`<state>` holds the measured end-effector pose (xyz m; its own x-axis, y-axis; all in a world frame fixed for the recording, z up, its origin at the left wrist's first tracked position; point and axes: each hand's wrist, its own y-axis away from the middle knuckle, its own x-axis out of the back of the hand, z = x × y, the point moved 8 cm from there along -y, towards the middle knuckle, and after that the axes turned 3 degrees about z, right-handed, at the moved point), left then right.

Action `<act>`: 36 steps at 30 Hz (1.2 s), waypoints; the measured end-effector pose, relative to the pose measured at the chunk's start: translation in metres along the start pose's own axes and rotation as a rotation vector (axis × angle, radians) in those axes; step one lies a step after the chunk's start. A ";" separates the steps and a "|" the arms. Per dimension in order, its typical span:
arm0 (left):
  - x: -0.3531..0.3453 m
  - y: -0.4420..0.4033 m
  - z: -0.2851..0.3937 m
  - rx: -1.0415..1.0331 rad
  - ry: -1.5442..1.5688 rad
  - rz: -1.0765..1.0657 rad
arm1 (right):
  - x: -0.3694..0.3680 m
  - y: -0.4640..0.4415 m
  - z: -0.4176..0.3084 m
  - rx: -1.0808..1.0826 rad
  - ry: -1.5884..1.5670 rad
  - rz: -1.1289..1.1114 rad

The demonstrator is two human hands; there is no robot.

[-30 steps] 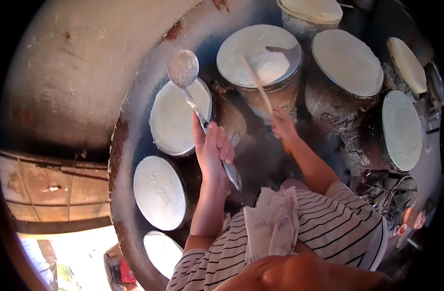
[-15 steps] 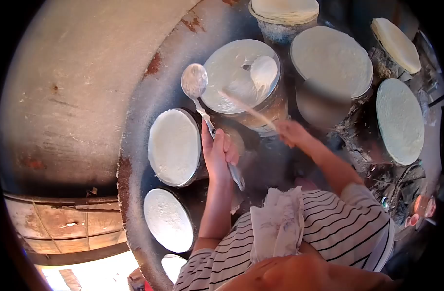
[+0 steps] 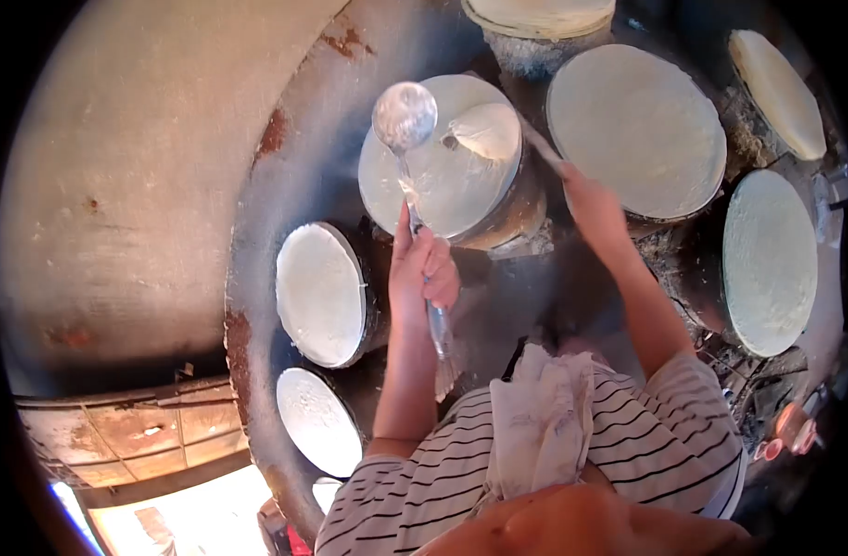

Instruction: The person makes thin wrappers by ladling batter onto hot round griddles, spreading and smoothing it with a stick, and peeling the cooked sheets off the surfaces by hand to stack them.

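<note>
My left hand [image 3: 424,269] is wrapped round the handle of a metal ladle [image 3: 405,117], whose bowl is raised over the left edge of a round surface coated in pale batter [image 3: 433,185]. A white folded mass [image 3: 487,131] lies on that surface near its upper right. My right hand [image 3: 591,206] grips a thin wooden stick [image 3: 542,146], which points up and left between this surface and the larger pale round [image 3: 637,130] to the right. The stick's tip is beside the right rim of the coated surface.
Other pale rounds lie at the left [image 3: 321,295], lower left [image 3: 318,422] and right [image 3: 770,262]. Stacked thin sheets [image 3: 541,14] top a drum at the upper middle, and another stack [image 3: 778,93] leans at the upper right. A curved rusty rim [image 3: 240,343] runs down the left.
The stick has swung from over the coated surface to its right side as my right hand moved right and up. My left hand has raised the ladle over the surface. The view has shifted.
</note>
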<state>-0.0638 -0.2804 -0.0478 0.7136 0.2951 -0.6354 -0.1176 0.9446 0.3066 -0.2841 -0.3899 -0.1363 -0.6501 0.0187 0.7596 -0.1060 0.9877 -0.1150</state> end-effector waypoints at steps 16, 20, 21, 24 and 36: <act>0.019 -0.087 -0.007 0.328 0.457 0.076 | -0.015 -0.011 -0.002 0.361 -0.136 -0.059; 0.033 -0.069 -0.016 0.223 0.430 0.129 | -0.018 0.038 0.032 0.068 -0.199 -0.041; 0.048 -0.072 -0.027 0.200 0.421 0.153 | -0.023 0.052 0.038 -0.034 -0.162 0.012; 0.056 -0.082 -0.093 0.279 0.574 0.155 | -0.078 0.072 0.006 0.047 -0.467 -0.032; -0.042 0.009 -0.017 0.169 1.395 -0.279 | -0.032 -0.023 0.002 0.099 -0.316 -0.239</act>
<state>-0.1063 -0.2821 -0.0307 -0.5619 0.0975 -0.8215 0.0640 0.9952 0.0743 -0.2622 -0.4133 -0.1593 -0.7960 -0.2734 0.5401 -0.3441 0.9384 -0.0322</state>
